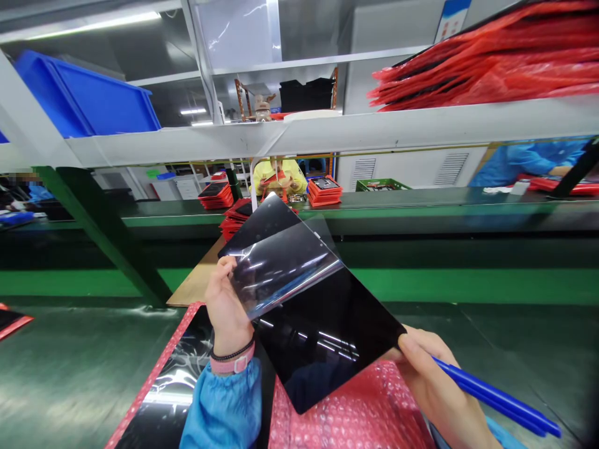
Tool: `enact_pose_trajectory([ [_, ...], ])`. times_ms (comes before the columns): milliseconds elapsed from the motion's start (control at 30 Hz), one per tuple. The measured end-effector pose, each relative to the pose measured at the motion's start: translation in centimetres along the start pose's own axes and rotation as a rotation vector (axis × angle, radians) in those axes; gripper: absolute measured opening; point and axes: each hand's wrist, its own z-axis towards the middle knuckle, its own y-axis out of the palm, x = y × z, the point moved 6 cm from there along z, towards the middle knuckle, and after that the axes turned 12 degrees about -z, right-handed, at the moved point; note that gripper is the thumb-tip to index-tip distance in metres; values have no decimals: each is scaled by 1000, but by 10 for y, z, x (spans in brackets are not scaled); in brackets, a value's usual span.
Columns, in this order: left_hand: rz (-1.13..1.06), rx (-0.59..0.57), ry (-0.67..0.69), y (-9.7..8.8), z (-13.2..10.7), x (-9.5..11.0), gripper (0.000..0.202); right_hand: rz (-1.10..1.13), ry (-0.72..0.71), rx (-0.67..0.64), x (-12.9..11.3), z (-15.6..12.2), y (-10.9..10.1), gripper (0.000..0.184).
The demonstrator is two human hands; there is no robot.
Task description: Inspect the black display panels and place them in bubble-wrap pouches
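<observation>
My left hand [229,305] pinches the edge of a clear plastic film [281,268]. That film is partly lifted and curled over a glossy black screen panel [332,330], which is held up tilted. At the panel's right corner my right hand [433,371] grips it between thumb and fingers. A long blue pen-like tool [500,396] also sits in the right hand, pointing down to the right. Below the panel lies red bubble wrap [346,411]. Another glossy black sheet [173,380] rests beside it on the left, under my left forearm.
A green post [103,231] stands at the left, and a white shelf beam [327,134] crosses above. Cardboard [199,274] and a stack of red packets [234,218] lie behind the panel. A co-worker in yellow [281,171] sits across the bench.
</observation>
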Motion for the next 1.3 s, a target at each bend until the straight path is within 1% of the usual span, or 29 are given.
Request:
enact_pose_trajectory([
  [100,28,10,10,-2,0,-1,7,73,54,-86,3,-1,3,44],
  [200,66,6,12,0,-2,1,9,79,95,-167,9,0,5,45],
  [300,65,-45,-58,6,-6,0,11,20,113,-141,18,1,2,43],
  [367,65,-100,-112,11,-10,-2,12,-25,142,-87,22,2,-1,43],
  [433,54,-183,-136,15,-15,-4,11,-40,179,-50,21,1,-2,46],
  [500,34,-294,-154,21,-22,-7,14,-31,202,-23,14,0,-2,47],
  [533,31,-343,-157,23,-25,-8,18,-28,191,-13,8,0,-2,46],
  [600,54,-397,-169,25,-33,-10,22,-29,114,-34,-8,1,-1,40],
  [633,72,-406,-179,25,-36,-10,22,-28,50,-74,-16,3,1,37],
  [700,95,-407,-191,25,-41,-10,20,-17,-85,-204,-29,6,6,32],
  [767,93,-413,-215,25,-46,-10,19,-26,-156,-302,-33,8,8,33],
  [867,72,-412,-230,26,-51,-9,19,-68,-174,-341,-29,9,6,44],
  [933,75,-398,-206,25,-54,-6,18,-99,-168,-317,-25,8,4,47],
  [1000,93,-394,-160,26,-56,-2,18,-146,-179,-265,-23,4,2,53],
  [1067,127,-410,-101,26,-59,3,18,-173,-240,-175,-25,0,0,68],
  [1133,169,-434,-50,27,-62,8,19,-167,-354,-70,-30,-6,-2,86],
  [1200,195,-462,-30,25,-66,11,19,-183,-504,27,-38,-14,-4,98],
  [1233,200,-474,-25,25,-68,12,19,-209,-576,51,-41,-18,-5,100],
  [1300,208,-496,1,23,-72,16,19,-265,-686,31,-45,-23,-6,100],
])
